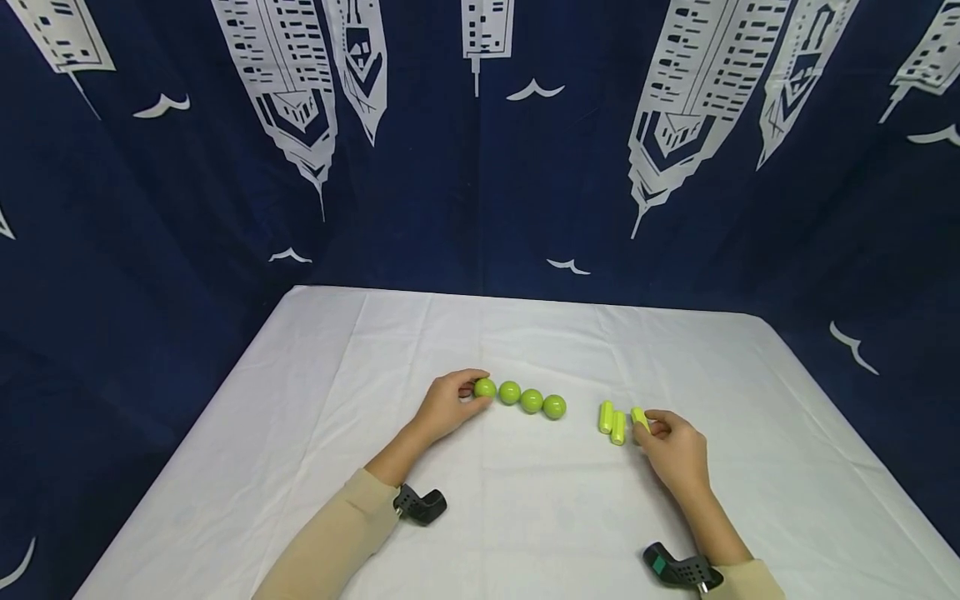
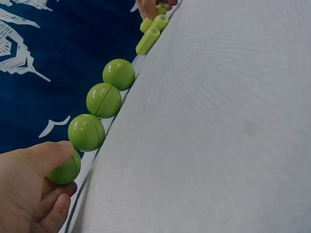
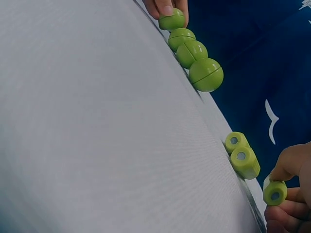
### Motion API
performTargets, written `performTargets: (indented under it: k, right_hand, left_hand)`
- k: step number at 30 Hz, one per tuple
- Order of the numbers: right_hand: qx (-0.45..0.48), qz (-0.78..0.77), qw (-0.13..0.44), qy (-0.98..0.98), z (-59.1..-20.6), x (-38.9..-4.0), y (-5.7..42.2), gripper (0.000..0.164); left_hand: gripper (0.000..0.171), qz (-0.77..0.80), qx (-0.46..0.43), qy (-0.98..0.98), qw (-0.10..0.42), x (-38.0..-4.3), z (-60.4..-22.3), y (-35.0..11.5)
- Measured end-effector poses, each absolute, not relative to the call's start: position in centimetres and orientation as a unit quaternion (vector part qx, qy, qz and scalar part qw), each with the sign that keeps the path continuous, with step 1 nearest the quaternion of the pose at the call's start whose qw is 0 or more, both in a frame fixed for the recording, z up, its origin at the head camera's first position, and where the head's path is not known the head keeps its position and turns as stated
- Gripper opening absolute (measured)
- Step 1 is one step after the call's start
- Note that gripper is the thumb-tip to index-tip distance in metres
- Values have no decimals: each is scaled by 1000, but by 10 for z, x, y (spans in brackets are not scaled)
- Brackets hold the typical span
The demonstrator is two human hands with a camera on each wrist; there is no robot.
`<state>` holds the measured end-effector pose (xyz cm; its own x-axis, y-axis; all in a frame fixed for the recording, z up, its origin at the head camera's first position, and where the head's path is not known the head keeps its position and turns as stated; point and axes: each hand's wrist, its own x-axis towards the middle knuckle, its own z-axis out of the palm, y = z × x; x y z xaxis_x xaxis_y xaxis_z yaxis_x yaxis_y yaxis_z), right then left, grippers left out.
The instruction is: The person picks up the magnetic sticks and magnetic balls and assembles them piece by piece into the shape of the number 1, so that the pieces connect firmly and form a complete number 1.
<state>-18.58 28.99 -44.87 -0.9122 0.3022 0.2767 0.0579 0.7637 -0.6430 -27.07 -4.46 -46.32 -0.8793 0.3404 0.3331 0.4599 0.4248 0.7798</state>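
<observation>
Several glossy green balls (image 1: 532, 401), each with a seam around it, form a slanting row mid-table. My left hand (image 1: 450, 406) grips the leftmost ball (image 2: 68, 169) between thumb and fingers, at the end of that row. To the right of the balls, two short yellow-green rods (image 1: 606, 417) lie side by side on the cloth. Grey metal discs show in their ends in the right wrist view. A third rod (image 3: 275, 193) of the same kind is pinched by my right hand (image 1: 678, 454), just right of the pair. Its far side is partly hidden by the fingers.
A white cloth (image 1: 555, 517) with fold creases covers the table. Behind and beside it hangs a dark blue curtain (image 1: 465, 192) printed with white buildings and birds. Black wrist devices (image 1: 422, 505) sit on both forearms, close above the cloth.
</observation>
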Motion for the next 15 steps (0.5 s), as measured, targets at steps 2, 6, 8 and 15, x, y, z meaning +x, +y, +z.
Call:
performTargets:
  k: [2, 6, 8, 15]
  right_hand:
    - [-99, 335, 194, -917, -449, -187, 290, 28]
    - [-101, 345, 210, -909, -449, -187, 288, 26]
    - [-98, 352, 216, -906, -448, -187, 287, 25]
    - [-97, 380, 210, -896, -443, -184, 282, 25]
  left_hand:
    - [39, -515, -225, -825, 51, -272, -464, -45]
    - [38, -581, -195, -790, 27, -276, -465, -47]
    - [39, -613, -183, -769, 14, -277, -466, -49]
    - [38, -691, -132, -710, -26, -279, -464, -51]
